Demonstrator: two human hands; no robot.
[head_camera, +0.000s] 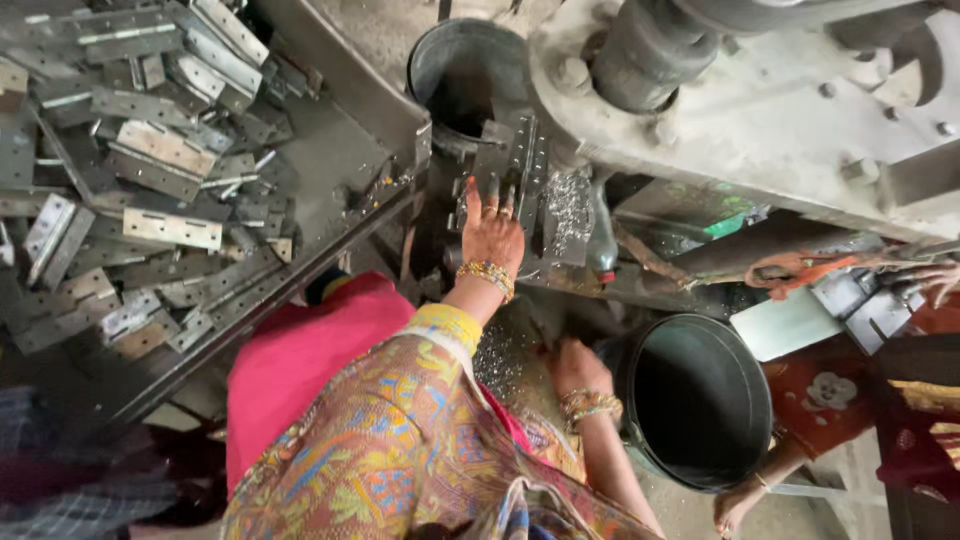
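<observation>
Found the left hand (492, 232) reached forward, fingers spread and laid flat, not curled round anything. Noted the fingertips (490, 190) resting on the near end of a perforated hinge plate (524, 165). Placed that plate on the bed of a heavy grey press (760, 110), just below the machine's round shaft and beside a heap of bright metal chips (570, 205).

Logged the plate's long axis as running away from the body, near end under the fingers, far end pointing toward a dark bucket (440, 50) behind the press. Saw it lying flat, holes in a row along its length.

Located the right hand (578, 368) low, knuckles up, just beside the rim of a black bucket (700, 322). Could not tell whether open or closed, fingers being hidden.

Judged the step in hand as seating the plate on the bed. Reckoned the next move would call for a square lie along that axis and fingers drawn clear of the tooling.

Recorded, further out on the left, a metal tray (350, 100) heaped with loose hinge leaves (170, 228). Marked another person's hand (940, 280) at the right edge, well apart.
</observation>
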